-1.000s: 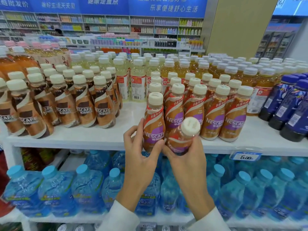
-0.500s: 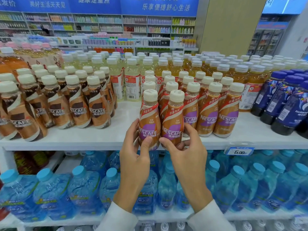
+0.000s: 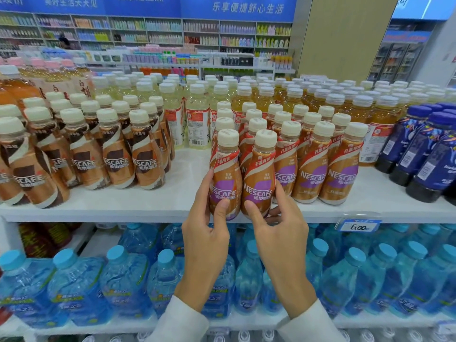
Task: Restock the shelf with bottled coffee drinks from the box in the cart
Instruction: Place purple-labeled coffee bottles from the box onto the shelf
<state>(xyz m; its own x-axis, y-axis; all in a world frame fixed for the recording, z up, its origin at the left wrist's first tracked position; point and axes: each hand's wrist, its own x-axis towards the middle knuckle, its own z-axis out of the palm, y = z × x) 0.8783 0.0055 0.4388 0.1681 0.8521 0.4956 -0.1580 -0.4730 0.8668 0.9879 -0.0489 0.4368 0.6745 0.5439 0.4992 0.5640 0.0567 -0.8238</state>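
Observation:
Two purple-label Nescafe coffee bottles stand upright side by side at the front edge of the white shelf (image 3: 148, 206). My left hand (image 3: 206, 233) grips the left bottle (image 3: 225, 178) low down, thumb across its label. My right hand (image 3: 281, 230) holds the right bottle (image 3: 260, 178) near its base between thumb and fingers. Behind and to the right stand rows of the same purple-label bottles (image 3: 343, 169). The box and cart are out of view.
Brown-label Nescafe bottles (image 3: 111, 154) fill the shelf's left part, with bare shelf between them and my hands. Yellow tea bottles (image 3: 197, 119) stand behind, dark blue bottles (image 3: 424, 154) at the right. A 6.00 price tag (image 3: 359, 225) hangs on the edge. Blue water bottles (image 3: 123, 280) fill the lower shelf.
A second ago my right hand held its bottle tilted toward me. It now stands upright on the shelf edge beside the left bottle, with both hands still around the bottles.

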